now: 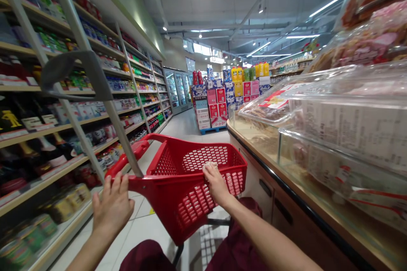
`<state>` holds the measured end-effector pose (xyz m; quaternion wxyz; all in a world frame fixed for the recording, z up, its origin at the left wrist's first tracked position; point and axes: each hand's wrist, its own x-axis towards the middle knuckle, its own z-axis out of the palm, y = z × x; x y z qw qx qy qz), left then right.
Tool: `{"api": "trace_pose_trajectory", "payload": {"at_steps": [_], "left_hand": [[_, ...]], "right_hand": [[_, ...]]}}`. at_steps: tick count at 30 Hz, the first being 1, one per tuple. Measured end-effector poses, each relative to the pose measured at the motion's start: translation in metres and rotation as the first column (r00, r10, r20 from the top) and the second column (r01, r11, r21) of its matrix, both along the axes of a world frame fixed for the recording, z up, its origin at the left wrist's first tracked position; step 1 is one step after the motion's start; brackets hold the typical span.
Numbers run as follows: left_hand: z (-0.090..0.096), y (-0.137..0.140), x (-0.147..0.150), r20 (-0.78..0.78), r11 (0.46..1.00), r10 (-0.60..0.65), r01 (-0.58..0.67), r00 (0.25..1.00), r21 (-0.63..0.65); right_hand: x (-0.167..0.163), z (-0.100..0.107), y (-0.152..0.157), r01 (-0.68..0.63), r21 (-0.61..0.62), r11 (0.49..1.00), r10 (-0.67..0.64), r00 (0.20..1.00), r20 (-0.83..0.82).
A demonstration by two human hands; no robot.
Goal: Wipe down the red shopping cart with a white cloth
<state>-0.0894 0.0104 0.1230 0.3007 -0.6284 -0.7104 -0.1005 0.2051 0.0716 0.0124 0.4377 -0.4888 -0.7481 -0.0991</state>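
A red plastic shopping basket on wheels (168, 186) stands before my knees, its inside partly hidden by the near wall. My left hand (112, 205) rests at its left corner, fingers stretched and apart, fingertips against the red edge. A crumpled white wipe (210, 166), perhaps tissue or cloth, shows at the fingers of my right hand (217, 182). That hand is closed on it and presses at the basket's near rim. The grey pull handle (76, 74) rises on metal rods at the left.
Shelves of bottles and cans (104, 72) line the left side. A counter (318, 203) with clear-packed food (356, 123) runs close along the right. Ahead, stacked drink boxes (218, 103) stand on a blue pallet (213, 130). Tiled floor (190, 120) lies between.
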Motion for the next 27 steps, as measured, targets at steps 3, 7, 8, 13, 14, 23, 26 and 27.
{"api": "trace_pose_trajectory", "payload": {"at_steps": [3,7,8,13,14,23,26,27], "left_hand": [[-0.003,-0.001,-0.001,-0.003,1.0,-0.004,0.004,1.0,0.01],[-0.007,0.001,0.002,0.006,0.999,-0.006,0.006,1.0,0.054],[-0.005,0.002,0.003,0.001,0.998,-0.011,0.01,1.0,0.061],[0.023,0.006,-0.002,-0.046,0.996,-0.076,0.077,0.996,0.032],[0.03,0.007,-0.003,-0.05,0.996,-0.09,0.091,0.995,0.015],[0.031,0.002,0.01,0.026,0.978,-0.205,0.204,0.978,0.04],[0.026,0.002,0.016,0.071,0.97,-0.242,0.24,0.968,0.033],[0.026,0.001,0.017,0.084,0.968,-0.251,0.249,0.964,0.034]], "right_hand": [[0.034,-0.006,0.003,0.081,-0.019,0.997,-0.082,0.994,-0.069],[0.072,-0.011,0.009,0.213,-0.059,0.975,-0.22,0.963,-0.155],[0.068,-0.011,0.01,0.215,-0.064,0.975,-0.222,0.962,-0.157],[0.021,-0.015,0.009,0.07,-0.081,0.994,-0.08,0.989,-0.123],[0.018,-0.015,0.011,0.038,-0.095,0.995,-0.05,0.99,-0.129],[-0.038,0.037,0.016,-0.117,-0.062,0.991,0.106,0.981,-0.163],[-0.107,0.057,-0.014,-0.308,0.001,0.951,0.302,0.932,-0.203],[-0.125,0.061,-0.025,-0.364,0.024,0.931,0.36,0.906,-0.222]]}}
